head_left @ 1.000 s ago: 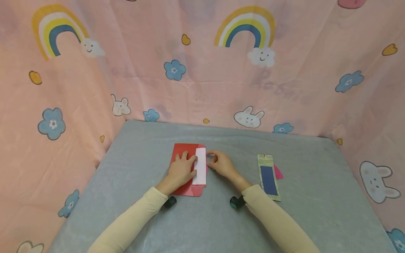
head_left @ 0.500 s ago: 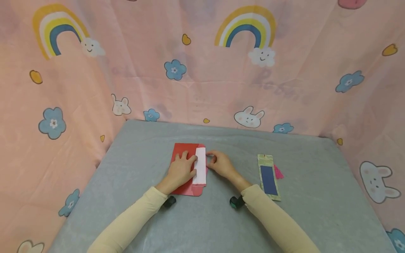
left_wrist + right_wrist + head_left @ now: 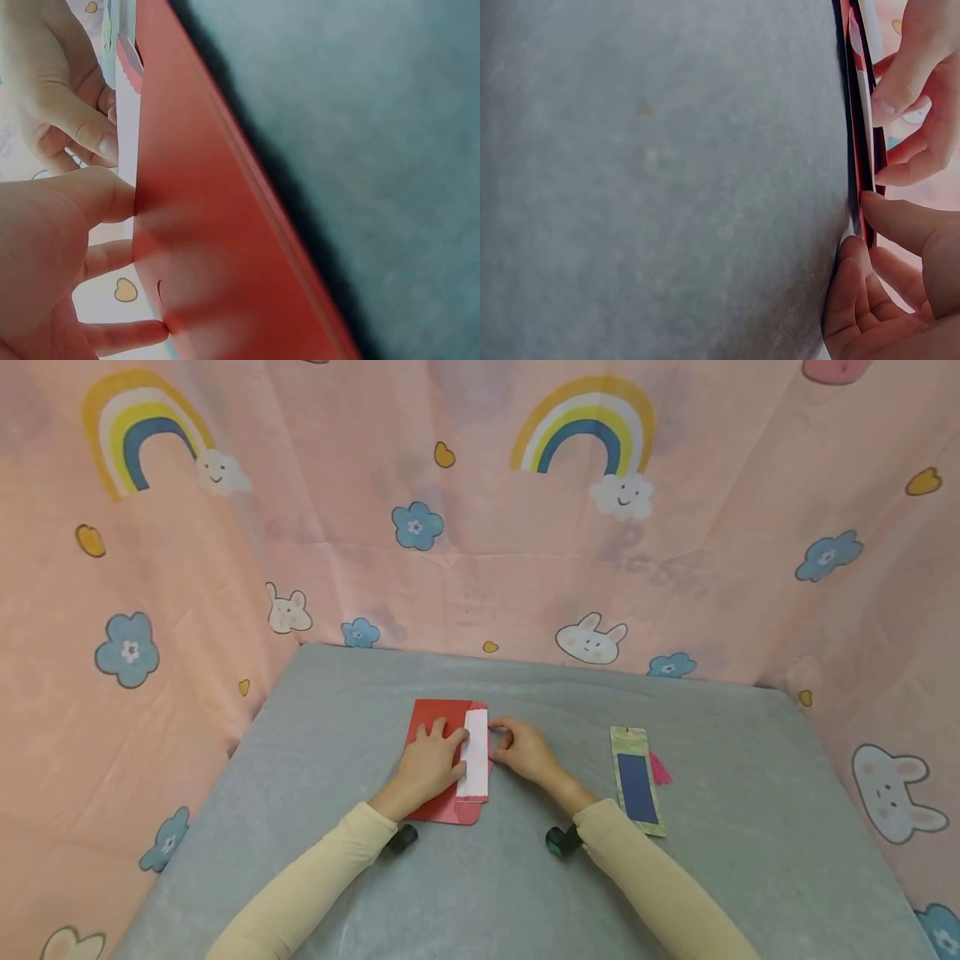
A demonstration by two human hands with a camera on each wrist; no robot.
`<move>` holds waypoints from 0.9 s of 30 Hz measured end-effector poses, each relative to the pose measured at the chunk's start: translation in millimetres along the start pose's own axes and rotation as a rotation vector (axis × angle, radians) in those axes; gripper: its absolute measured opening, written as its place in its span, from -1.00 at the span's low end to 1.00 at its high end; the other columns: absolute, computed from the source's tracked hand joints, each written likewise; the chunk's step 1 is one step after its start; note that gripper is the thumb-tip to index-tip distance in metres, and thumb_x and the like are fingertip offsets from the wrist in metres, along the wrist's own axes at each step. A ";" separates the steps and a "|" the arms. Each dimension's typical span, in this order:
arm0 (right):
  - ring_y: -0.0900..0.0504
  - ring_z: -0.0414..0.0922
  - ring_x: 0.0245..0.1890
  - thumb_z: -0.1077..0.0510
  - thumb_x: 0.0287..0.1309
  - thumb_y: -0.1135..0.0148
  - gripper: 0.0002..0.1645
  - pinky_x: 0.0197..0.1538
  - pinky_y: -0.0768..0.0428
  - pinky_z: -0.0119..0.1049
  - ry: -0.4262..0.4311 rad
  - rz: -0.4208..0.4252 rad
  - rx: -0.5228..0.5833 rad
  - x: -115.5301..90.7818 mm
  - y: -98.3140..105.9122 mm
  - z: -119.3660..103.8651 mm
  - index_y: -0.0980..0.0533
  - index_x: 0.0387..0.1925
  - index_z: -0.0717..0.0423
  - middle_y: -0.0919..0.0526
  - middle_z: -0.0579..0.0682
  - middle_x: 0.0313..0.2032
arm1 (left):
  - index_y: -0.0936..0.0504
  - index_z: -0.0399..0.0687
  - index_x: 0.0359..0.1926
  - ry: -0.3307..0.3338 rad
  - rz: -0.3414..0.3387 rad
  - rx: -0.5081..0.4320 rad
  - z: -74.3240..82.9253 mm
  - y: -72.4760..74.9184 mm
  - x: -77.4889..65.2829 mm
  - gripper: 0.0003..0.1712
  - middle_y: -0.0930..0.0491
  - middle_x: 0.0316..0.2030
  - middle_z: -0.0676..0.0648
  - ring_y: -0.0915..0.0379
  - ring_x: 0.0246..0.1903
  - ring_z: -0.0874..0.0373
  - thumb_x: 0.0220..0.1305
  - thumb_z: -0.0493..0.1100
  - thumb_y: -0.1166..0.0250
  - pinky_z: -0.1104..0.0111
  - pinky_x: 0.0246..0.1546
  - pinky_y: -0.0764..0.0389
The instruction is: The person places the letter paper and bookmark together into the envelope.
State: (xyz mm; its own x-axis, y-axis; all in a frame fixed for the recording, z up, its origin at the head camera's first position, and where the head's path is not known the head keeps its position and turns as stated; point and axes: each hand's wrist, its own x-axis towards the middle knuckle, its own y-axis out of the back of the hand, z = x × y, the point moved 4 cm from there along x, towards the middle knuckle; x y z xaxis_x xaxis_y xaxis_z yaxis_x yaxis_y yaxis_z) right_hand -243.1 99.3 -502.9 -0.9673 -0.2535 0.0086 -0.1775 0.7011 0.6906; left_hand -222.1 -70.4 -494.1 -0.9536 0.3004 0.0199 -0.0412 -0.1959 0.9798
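A flat red paper envelope (image 3: 435,710) lies on the grey-covered table, with a white folded strip (image 3: 476,752) along its right side. My left hand (image 3: 427,764) presses it with spread fingers; thumb and index finger reach the strip's left edge. In the left wrist view, the fingertips rest on the red face (image 3: 202,150). At the right edge, my right hand (image 3: 525,752) has curled fingers. The right wrist view shows the right thumb (image 3: 900,221) against the red edge (image 3: 866,217), with the other fingers bent below it, pinching the envelope there.
Right of the hands lies a narrow green card (image 3: 628,739) with a dark blue panel, a pink tassel (image 3: 660,768) beside it. A pink printed cloth (image 3: 480,577) hangs behind and at both sides of the grey table (image 3: 480,893). Dark wrist cameras sit under both wrists.
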 end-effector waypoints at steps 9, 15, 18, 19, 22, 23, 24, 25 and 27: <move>-0.43 -0.22 -0.54 0.29 0.00 -0.45 -0.37 -0.44 -0.42 -0.42 0.014 -0.071 0.020 1.2 0.9 1.3 -0.51 0.17 0.20 -0.58 0.03 -0.50 | -0.50 0.17 0.25 -0.001 -0.001 0.014 -0.3 -0.3 -0.6 -0.40 -0.40 0.21 -0.21 -0.38 0.09 -0.18 0.17 0.03 -0.38 0.11 -0.25 -0.71; -0.44 -0.20 -0.53 0.30 -0.01 -0.45 -0.37 -0.43 -0.43 -0.41 0.015 -0.105 0.049 -0.5 2.5 0.1 -0.50 0.16 0.20 -0.56 0.02 -0.49 | -0.50 0.17 0.25 -0.002 0.003 0.015 -0.1 -0.3 -0.4 -0.40 -0.41 0.21 -0.21 -0.39 0.08 -0.17 0.17 0.04 -0.38 0.12 -0.27 -0.71; -0.43 -0.22 -0.55 0.32 -0.03 -0.44 -0.37 -0.44 -0.42 -0.43 0.047 -0.089 0.032 -2.0 2.3 -1.8 -0.50 0.15 0.24 -0.53 -0.02 -0.51 | -0.50 0.17 0.25 -0.004 0.004 0.018 0.0 -0.5 0.0 -0.40 -0.41 0.20 -0.21 -0.39 0.07 -0.17 0.17 0.03 -0.38 0.13 -0.29 -0.71; -0.42 -0.23 -0.56 0.31 -0.04 -0.44 -0.37 -0.45 -0.41 -0.43 0.053 -0.083 0.023 -2.3 1.9 -2.2 -0.50 0.15 0.25 -0.52 -0.04 -0.52 | -0.50 0.17 0.25 -0.005 0.005 0.019 0.1 -0.6 0.1 -0.40 -0.41 0.20 -0.21 -0.39 0.07 -0.17 0.17 0.03 -0.38 0.13 -0.30 -0.71; -0.40 -0.24 -0.56 0.29 -0.05 -0.47 -0.34 -0.44 -0.39 -0.43 0.055 -0.075 0.007 -2.1 0.8 -2.1 -0.51 0.16 0.23 -0.52 -0.05 -0.52 | -0.50 0.17 0.24 -0.011 0.005 0.023 0.2 -0.9 0.6 -0.41 -0.41 0.19 -0.21 -0.39 0.06 -0.17 0.18 0.03 -0.37 0.14 -0.33 -0.70; -0.41 -0.23 -0.56 0.28 -0.05 -0.47 -0.33 -0.44 -0.39 -0.42 0.051 -0.078 0.004 -1.7 0.1 -1.6 -0.51 0.17 0.22 -0.52 -0.04 -0.52 | -0.50 0.17 0.24 -0.012 0.005 0.024 0.2 -0.9 0.7 -0.41 -0.41 0.19 -0.22 -0.39 0.05 -0.17 0.18 0.03 -0.37 0.14 -0.34 -0.70; -0.41 -0.23 -0.55 0.26 -0.05 -0.49 -0.32 -0.43 -0.39 -0.42 0.035 -0.085 0.006 -1.4 -0.4 -1.2 -0.51 0.18 0.19 -0.53 -0.04 -0.51 | -0.50 0.16 0.24 -0.012 0.004 0.025 0.2 -1.0 0.7 -0.41 -0.41 0.19 -0.22 -0.39 0.05 -0.17 0.18 0.03 -0.37 0.14 -0.34 -0.70; -0.41 -0.22 -0.55 0.26 -0.04 -0.49 -0.32 -0.42 -0.40 -0.41 0.028 -0.093 0.007 -1.0 -1.2 -0.5 -0.50 0.19 0.18 -0.53 -0.03 -0.50 | -0.50 0.16 0.24 -0.013 0.003 0.025 0.2 -1.0 0.7 -0.42 -0.41 0.19 -0.22 -0.39 0.04 -0.16 0.18 0.03 -0.37 0.15 -0.34 -0.69; -0.41 -0.21 -0.53 0.25 -0.03 -0.49 -0.31 -0.42 -0.40 -0.40 0.016 -0.108 0.004 -0.2 -2.5 1.1 -0.49 0.20 0.17 -0.53 -0.02 -0.48 | -0.50 0.16 0.24 -0.015 0.007 0.023 0.3 -0.8 0.6 -0.42 -0.42 0.18 -0.22 -0.39 0.03 -0.16 0.18 0.03 -0.37 0.14 -0.34 -0.69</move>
State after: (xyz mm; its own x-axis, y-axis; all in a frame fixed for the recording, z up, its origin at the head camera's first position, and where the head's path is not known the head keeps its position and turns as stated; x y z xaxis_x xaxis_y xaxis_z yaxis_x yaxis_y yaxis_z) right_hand -242.6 98.3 -505.5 -0.9396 -0.3381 -0.0536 -0.2809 0.6721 0.6851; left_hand -222.6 -69.8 -494.8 -0.9494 0.3128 0.0293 -0.0277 -0.1760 0.9840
